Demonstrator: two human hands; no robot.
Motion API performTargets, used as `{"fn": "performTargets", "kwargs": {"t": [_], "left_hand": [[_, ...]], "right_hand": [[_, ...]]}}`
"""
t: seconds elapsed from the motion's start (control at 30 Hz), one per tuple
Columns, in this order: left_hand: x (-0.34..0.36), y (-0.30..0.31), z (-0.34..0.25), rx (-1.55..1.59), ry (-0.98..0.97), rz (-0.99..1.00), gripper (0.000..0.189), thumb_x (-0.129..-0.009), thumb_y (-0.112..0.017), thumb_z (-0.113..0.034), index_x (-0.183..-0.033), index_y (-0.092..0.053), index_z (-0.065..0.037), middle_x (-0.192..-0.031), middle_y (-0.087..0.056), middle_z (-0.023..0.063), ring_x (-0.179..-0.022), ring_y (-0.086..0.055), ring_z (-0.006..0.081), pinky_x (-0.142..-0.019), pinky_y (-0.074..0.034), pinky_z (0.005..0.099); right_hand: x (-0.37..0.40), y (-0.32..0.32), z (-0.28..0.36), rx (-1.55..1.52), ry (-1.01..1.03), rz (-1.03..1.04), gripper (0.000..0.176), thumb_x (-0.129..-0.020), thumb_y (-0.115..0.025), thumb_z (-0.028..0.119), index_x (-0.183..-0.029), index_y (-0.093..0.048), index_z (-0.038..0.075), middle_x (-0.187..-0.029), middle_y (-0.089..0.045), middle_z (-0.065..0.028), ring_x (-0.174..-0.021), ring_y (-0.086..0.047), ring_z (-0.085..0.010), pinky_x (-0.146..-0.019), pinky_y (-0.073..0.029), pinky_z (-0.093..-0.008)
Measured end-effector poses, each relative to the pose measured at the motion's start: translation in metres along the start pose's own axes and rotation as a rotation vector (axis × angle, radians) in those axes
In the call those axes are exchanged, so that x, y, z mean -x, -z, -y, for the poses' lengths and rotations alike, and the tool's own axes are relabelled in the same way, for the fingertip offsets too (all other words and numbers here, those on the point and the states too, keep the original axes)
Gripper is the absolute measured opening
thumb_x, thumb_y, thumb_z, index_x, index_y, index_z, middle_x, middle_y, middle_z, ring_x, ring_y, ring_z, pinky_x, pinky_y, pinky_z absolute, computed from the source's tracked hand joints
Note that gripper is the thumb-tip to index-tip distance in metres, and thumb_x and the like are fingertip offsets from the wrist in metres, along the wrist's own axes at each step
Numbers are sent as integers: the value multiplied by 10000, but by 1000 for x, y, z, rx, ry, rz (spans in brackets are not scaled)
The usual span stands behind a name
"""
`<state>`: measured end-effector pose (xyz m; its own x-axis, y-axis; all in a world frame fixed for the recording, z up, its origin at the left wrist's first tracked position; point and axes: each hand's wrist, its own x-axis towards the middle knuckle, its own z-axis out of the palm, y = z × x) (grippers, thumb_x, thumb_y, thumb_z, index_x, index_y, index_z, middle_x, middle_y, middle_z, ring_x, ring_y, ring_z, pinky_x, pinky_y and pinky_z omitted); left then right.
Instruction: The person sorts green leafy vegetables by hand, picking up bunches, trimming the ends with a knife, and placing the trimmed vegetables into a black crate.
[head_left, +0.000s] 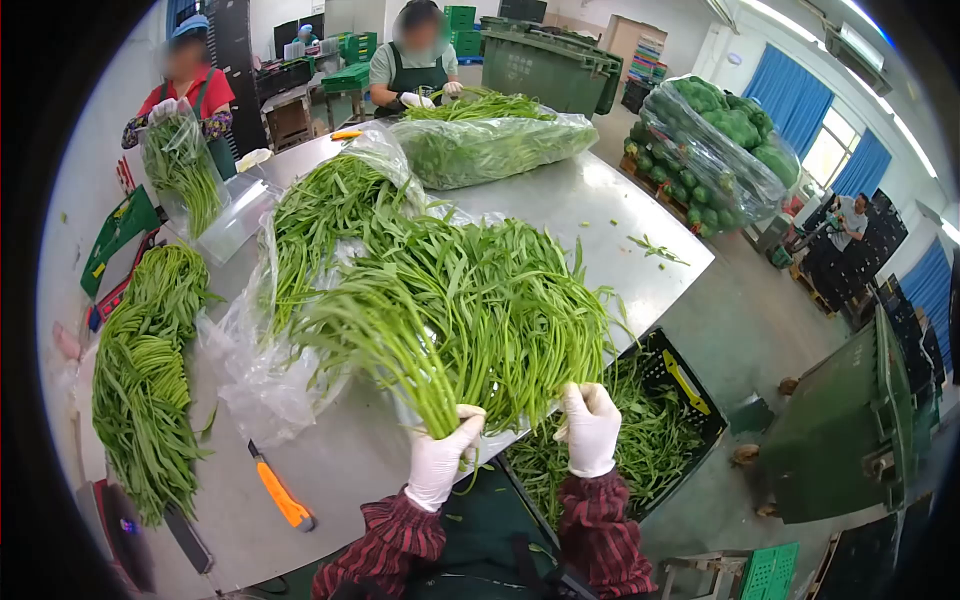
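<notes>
My left hand (447, 458), in a white glove, is closed round the stem ends of a bunch of water spinach (410, 365). The bunch's leafy end fans out up and to the left, blurred. A large heap of water spinach (500, 290) lies loose on the metal table just beyond both hands. At the heap's near right edge, my gloved right hand (590, 430) has its fingers pinched together. Whatever sits between those fingertips is too small to tell. Below the table edge, a black crate (715, 425) holds loose leaves and stems.
An orange utility knife (280, 490) lies on the metal table (330, 490), near a crumpled plastic bag (265, 385). Neatly stacked greens (150, 370) are at left. Across the table, one person handles bagged greens (490, 150); another holds a bagged bunch (185, 170). A green bin (835, 430) stands right.
</notes>
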<state>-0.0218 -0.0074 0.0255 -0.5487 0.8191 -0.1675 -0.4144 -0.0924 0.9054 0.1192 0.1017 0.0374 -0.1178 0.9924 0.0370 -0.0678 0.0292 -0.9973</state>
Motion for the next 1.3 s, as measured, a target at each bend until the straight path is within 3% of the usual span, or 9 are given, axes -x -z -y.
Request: {"fn": "performTargets", "kwargs": {"t": [0.3, 0.37, 0.5, 0.57, 0.6, 0.7, 0.93, 1.03, 1.3], "left_hand": [[8, -1, 18, 7, 28, 52, 97, -849, -603, -72, -860, -618, 24, -616, -573, 48, -473, -503, 110, -455, -397, 225], [10, 3, 17, 54, 52, 38, 94, -844, -608, -63, -874, -614, 25, -610, -569, 47, -478, -505, 109, -451, -393, 225], [6, 15, 5, 59, -48, -47, 98, -831, -632, -64, -891, -633, 14, -653, -584, 23, -483, -498, 64, -439, -385, 184], [3, 19, 6, 64, -58, -56, 91, -830, -628, -52, -891, -632, 16, -665, -585, 25, -491, -502, 64, -434, -388, 184], [4, 21, 8, 70, -63, -37, 102, -836, -618, -51, -906, -615, 23, -685, -584, 49, -512, -517, 90, -442, -396, 201], [8, 21, 7, 73, -71, -24, 120, -844, -606, -53, -929, -595, 30, -702, -581, 73, -534, -531, 117, -451, -402, 217], [9, 20, -5, 46, -61, -56, 103, -827, -631, -55, -906, -639, 12, -701, -605, 28, -552, -522, 72, -496, -408, 193], [5, -1, 0, -67, -98, 58, 141, -827, -602, -33, -948, -635, 32, -846, -650, 85, -756, -612, 140, -734, -482, 259], [10, -8, 15, 130, 127, 250, 163, -831, -623, -64, -971, -590, 14, -807, -623, 74, -705, -604, 154, -629, -502, 269]], "right_hand": [[39, 16, -43, 270, 362, -360, 149, -892, -570, 106, -802, -532, -6, -602, -512, -17, -413, -454, -55, -344, -366, -197], [21, 38, -45, 90, 111, -467, 190, -911, -548, 144, -797, -507, -2, -599, -516, -21, -419, -488, -76, -344, -355, -197], [-18, 85, -91, 1131, 25, -208, 287, -878, -578, 257, -899, -546, -28, -710, -614, -130, -505, -602, -187, -533, -487, -336], [-18, 48, -61, 753, -19, -1, 320, -870, -570, 288, -942, -587, -23, -775, -638, -174, -583, -633, -262, -626, -496, -363], [-21, 26, -48, 466, -288, 52, 347, -850, -580, 326, -946, -612, -6, -809, -636, -209, -714, -640, -316, -676, -495, -351], [-54, -8, -83, 920, -59, 183, 463, -806, -552, 469, -859, -611, 12, -778, -638, -211, -768, -622, -374, -724, -484, -414], [-11, -11, 0, 221, 149, 48, 136, -880, -580, 92, -799, -517, 2, -554, -504, 2, -431, -503, -63, -386, -397, -205], [11, -13, -3, 107, 51, 91, 185, -862, -616, 115, -762, -507, 5, -584, -510, 15, -481, -495, -42, -427, -401, -205], [31, -23, 20, -195, -169, 410, 230, -945, -489, 180, -934, -544, -44, -604, -550, -39, -474, -520, -80, -428, -416, -203]]}}
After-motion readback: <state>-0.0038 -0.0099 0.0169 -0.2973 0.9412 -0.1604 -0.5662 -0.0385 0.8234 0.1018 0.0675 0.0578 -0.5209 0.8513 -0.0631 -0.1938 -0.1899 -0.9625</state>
